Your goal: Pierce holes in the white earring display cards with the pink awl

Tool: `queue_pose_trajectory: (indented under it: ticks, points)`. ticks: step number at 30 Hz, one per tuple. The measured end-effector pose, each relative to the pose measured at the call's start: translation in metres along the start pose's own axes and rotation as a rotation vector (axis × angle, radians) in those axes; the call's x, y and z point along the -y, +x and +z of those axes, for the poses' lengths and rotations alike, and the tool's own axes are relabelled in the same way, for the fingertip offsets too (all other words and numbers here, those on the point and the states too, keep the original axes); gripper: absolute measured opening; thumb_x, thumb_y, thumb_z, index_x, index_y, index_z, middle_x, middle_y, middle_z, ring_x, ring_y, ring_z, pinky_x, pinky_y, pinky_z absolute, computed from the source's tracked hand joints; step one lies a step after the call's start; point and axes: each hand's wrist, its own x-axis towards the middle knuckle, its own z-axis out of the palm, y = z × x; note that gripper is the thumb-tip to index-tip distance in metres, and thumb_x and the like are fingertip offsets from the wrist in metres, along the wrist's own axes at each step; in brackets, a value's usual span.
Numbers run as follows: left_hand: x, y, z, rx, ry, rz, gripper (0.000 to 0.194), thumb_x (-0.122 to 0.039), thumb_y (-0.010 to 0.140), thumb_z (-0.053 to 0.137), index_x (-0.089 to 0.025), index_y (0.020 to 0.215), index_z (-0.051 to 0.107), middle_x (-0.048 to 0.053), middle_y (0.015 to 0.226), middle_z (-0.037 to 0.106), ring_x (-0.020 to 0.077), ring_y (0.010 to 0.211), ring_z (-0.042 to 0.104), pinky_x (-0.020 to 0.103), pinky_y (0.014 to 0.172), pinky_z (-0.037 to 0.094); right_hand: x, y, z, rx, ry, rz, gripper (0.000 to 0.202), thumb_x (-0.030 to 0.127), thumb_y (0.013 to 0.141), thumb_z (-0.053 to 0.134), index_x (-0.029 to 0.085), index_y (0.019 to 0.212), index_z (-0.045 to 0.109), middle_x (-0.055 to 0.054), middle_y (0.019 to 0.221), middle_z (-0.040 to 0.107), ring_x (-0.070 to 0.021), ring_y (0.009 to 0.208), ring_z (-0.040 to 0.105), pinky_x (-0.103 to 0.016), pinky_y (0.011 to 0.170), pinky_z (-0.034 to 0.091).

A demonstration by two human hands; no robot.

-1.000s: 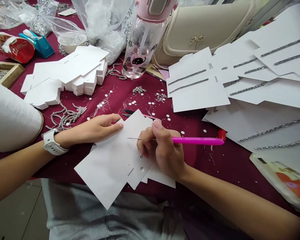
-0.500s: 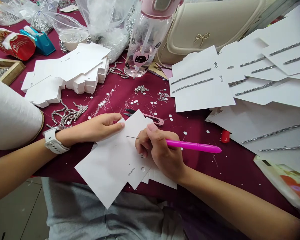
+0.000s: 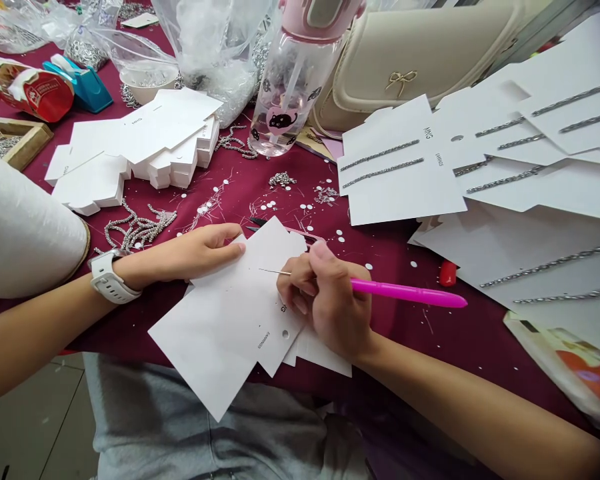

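Observation:
My right hand [image 3: 325,297] is closed around a bright pink pen-like tool [image 3: 410,292], whose thin metal needle points left over a white earring card [image 3: 240,287]. My left hand [image 3: 207,252] grips the card's upper left edge, thumb on top and the other fingers hidden beneath. Small holes and dark print show on the card, and more white cards lie under it. Partly covered by the card's top corner is a pair of snips [image 3: 313,237] with pink handles.
Stacked white cards [image 3: 175,127] and silver chains [image 3: 140,227] lie left. A clear bottle [image 3: 285,93] stands behind, beside a cream bag [image 3: 415,53]. Cards with chain strips [image 3: 400,193] spread right. A white cylinder [image 3: 25,227] is far left.
My right hand and the pink tool have moved slightly right, and the needle tip has shifted right and a little up over the card. My left hand has barely moved.

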Motion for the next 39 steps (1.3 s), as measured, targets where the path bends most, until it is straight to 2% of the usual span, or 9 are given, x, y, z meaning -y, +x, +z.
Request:
queue_pose_trajectory:
  ticks: [4,16,21,27,29,33,35,37,39]
  points:
    - [0.000,0.000,0.000,0.011,0.002,0.008,0.023,-0.037,0.082,0.040,-0.017,0.070,0.044,-0.003,0.061,0.043,0.0081,0.052,0.040,0.019,0.042,0.029,0.000,0.001,0.000,0.130,-0.012,0.044,0.049,0.043,0.084,0.037,0.018,0.042,0.035,0.003,0.039,0.036,-0.0073,0.036,0.037,-0.023,0.036,0.028]
    - [-0.001,0.000,0.000,0.027,0.053,-0.021,0.022,-0.034,0.083,0.038,-0.017,0.069,0.040,-0.004,0.062,0.038,0.0070,0.052,0.036,0.019,0.044,0.026,-0.004,0.001,0.001,0.130,-0.046,0.050,0.049,0.044,0.085,0.035,0.018,0.044,0.038,0.003,0.039,0.036,-0.0072,0.037,0.037,-0.022,0.037,0.029]
    - [0.000,0.000,0.000,0.022,0.052,-0.041,0.024,-0.034,0.082,0.039,-0.017,0.066,0.036,-0.004,0.062,0.034,0.0067,0.053,0.033,0.018,0.044,0.026,-0.005,0.000,0.001,0.151,-0.098,0.028,0.049,0.043,0.086,0.033,0.018,0.044,0.035,0.003,0.040,0.036,-0.0068,0.039,0.037,-0.022,0.039,0.029]
    - [-0.001,0.000,0.001,0.058,-0.007,-0.059,0.021,-0.033,0.082,0.038,-0.018,0.068,0.037,-0.004,0.064,0.035,0.0072,0.054,0.034,0.018,0.046,0.028,-0.006,0.000,0.004,0.227,-0.250,0.015,0.048,0.040,0.087,0.032,0.018,0.045,0.029,0.004,0.041,0.031,-0.0056,0.038,0.032,-0.023,0.039,0.026]
    - [-0.001,0.000,0.001,0.049,0.015,-0.064,0.022,-0.034,0.082,0.038,-0.018,0.068,0.037,-0.004,0.063,0.034,0.0072,0.053,0.034,0.018,0.045,0.027,-0.004,0.001,0.003,0.186,-0.197,0.011,0.048,0.040,0.087,0.033,0.018,0.045,0.029,0.004,0.041,0.032,-0.0060,0.038,0.034,-0.023,0.038,0.027]
    - [0.000,0.000,0.001,0.019,0.074,-0.044,0.023,-0.034,0.081,0.040,-0.018,0.066,0.036,-0.005,0.061,0.034,0.0074,0.052,0.033,0.019,0.046,0.027,0.008,0.003,0.001,-0.026,0.060,-0.008,0.047,0.040,0.085,0.037,0.020,0.044,0.026,0.005,0.039,0.025,-0.0077,0.034,0.036,-0.023,0.032,0.028]
    - [0.001,0.000,0.001,0.019,0.067,-0.023,0.022,-0.034,0.081,0.040,-0.018,0.066,0.038,-0.004,0.061,0.037,0.0077,0.054,0.035,0.019,0.048,0.028,0.013,0.004,0.001,-0.080,0.142,0.021,0.046,0.039,0.083,0.039,0.021,0.044,0.026,0.005,0.039,0.022,-0.0081,0.032,0.035,-0.023,0.029,0.026]
    - [0.003,0.001,0.001,0.028,0.062,-0.001,0.022,-0.035,0.081,0.039,-0.017,0.067,0.040,-0.004,0.063,0.040,0.0080,0.055,0.037,0.020,0.050,0.029,0.015,0.004,0.003,-0.032,0.176,0.068,0.046,0.039,0.083,0.041,0.021,0.043,0.027,0.005,0.039,0.024,-0.0081,0.031,0.036,-0.022,0.028,0.025]
    - [0.003,0.001,0.002,0.034,0.078,0.023,0.023,-0.035,0.082,0.038,-0.017,0.067,0.039,-0.004,0.064,0.041,0.0080,0.056,0.037,0.020,0.051,0.029,0.013,0.004,0.007,0.088,0.178,0.118,0.046,0.041,0.082,0.041,0.020,0.044,0.028,0.004,0.038,0.029,-0.0076,0.031,0.036,-0.022,0.028,0.026]
